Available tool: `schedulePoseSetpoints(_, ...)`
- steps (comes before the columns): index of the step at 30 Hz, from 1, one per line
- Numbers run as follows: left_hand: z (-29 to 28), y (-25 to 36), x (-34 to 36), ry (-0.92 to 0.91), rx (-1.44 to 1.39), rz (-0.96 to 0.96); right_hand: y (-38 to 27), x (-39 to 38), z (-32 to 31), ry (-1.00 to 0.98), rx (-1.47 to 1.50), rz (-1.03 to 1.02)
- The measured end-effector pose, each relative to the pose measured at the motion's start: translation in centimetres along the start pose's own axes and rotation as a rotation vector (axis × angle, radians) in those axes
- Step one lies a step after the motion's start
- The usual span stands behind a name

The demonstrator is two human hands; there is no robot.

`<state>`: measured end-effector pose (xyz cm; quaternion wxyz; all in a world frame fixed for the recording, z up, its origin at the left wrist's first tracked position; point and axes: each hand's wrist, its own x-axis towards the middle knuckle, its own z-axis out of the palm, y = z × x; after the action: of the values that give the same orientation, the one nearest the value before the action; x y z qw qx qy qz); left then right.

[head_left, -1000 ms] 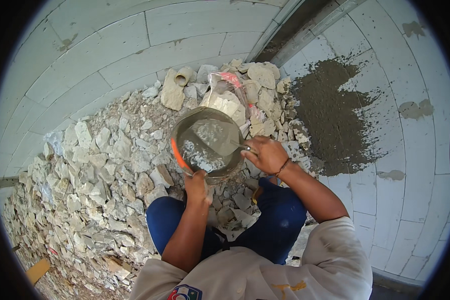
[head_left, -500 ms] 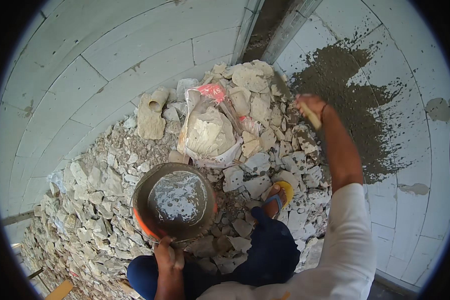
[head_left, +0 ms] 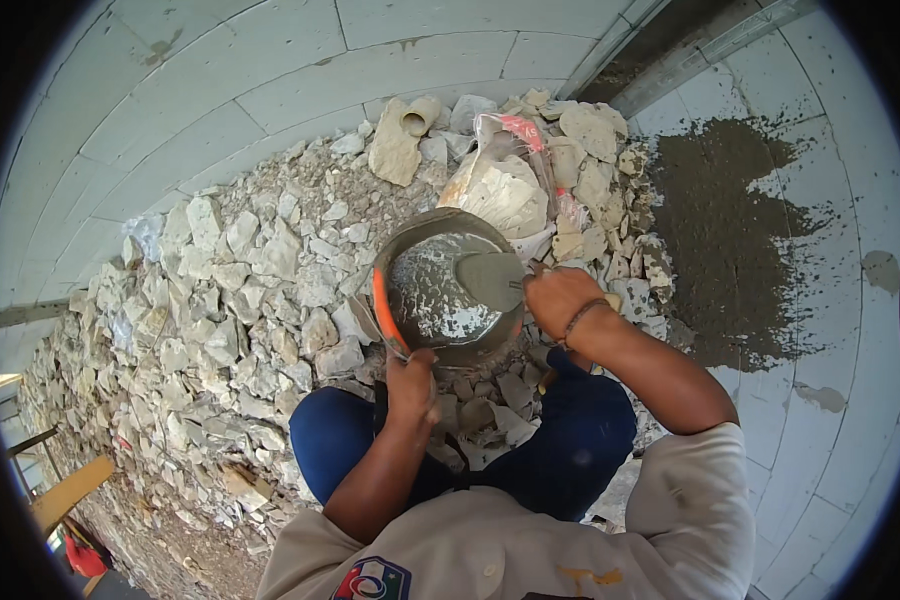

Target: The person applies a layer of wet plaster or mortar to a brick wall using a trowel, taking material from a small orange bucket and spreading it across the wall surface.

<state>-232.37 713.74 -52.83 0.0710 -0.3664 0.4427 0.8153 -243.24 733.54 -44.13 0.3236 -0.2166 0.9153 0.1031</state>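
Note:
My left hand (head_left: 410, 385) grips the near-left edge of a round bucket (head_left: 385, 305), dark with an orange band and lined inside with pale, wet residue. In my right hand (head_left: 560, 300) is a trowel (head_left: 488, 282), its grey, mortar-coated blade angled inside the bucket's right half; the handle is mostly hidden by my fingers. Just beyond the bucket lies a torn sack (head_left: 500, 195) with red print and cream lumps. To the right, a dark wet mortar patch (head_left: 720, 230) is splattered on the white block wall (head_left: 820, 430).
Broken rubble (head_left: 240, 340) covers the ground around my bent legs, with a pipe piece (head_left: 419, 117) at the back. A block wall (head_left: 220, 60) curves behind it, metal channels (head_left: 730, 40) stand at the corner, and a wooden board (head_left: 70, 490) lies at lower left.
Half a second ago my right hand was out at the mortar patch with the trowel; now it is back at the bucket, which appears higher and further right in view.

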Motion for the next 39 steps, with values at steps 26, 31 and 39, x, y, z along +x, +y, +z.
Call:
schedulePoseSetpoints(26, 0.5, -0.1, -1.3, -0.025, -0.109, -0.072, 35.0, -8.8, -7.2, 1.021, 1.302, 0.681)
schedulePoseSetpoints(31, 1.0, 0.8, -1.4, -0.036, -0.057, -0.158, 23.7, -12.8, -10.8, 0.924, 0.958, 0.069)
schedulePoseSetpoints(39, 0.4, -0.1, -1.3, -0.172, -0.090, -0.046, -0.5, -4.2, -1.5, 0.034, 0.092, 0.036)
